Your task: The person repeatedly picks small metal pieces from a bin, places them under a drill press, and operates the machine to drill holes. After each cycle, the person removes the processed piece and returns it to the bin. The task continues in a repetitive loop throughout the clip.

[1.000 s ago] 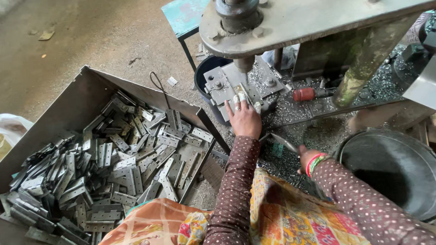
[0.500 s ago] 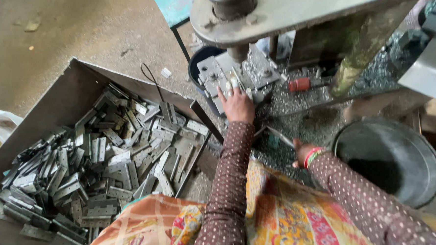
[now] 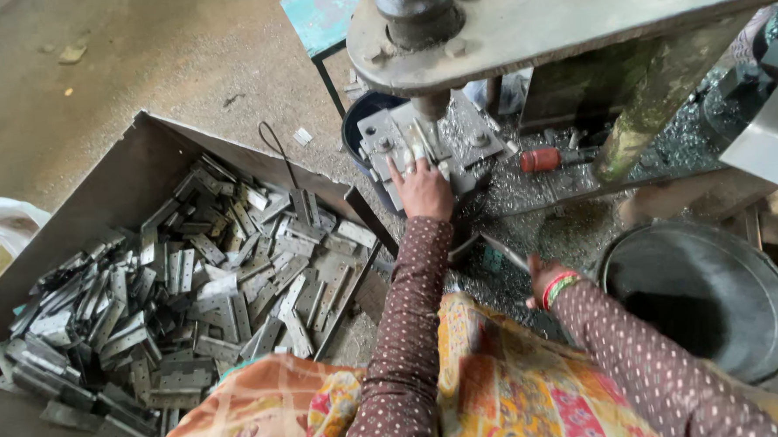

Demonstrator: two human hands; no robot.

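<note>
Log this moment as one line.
left hand: on press die plate | right hand: low, grip unclear | hinge plates: heaped in tray

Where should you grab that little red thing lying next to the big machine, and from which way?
Probably around the middle of the red cylinder, coming from above with fingers on its two long sides. It lies flat on its side among metal shavings on the machine bed, so the rounded body is exposed on top. A green column stands close on its right, so that side looks cramped.

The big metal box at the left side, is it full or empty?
Partly full. The metal box holds a loose heap of flat grey metal plates across its floor, but its walls rise above the heap.
</note>
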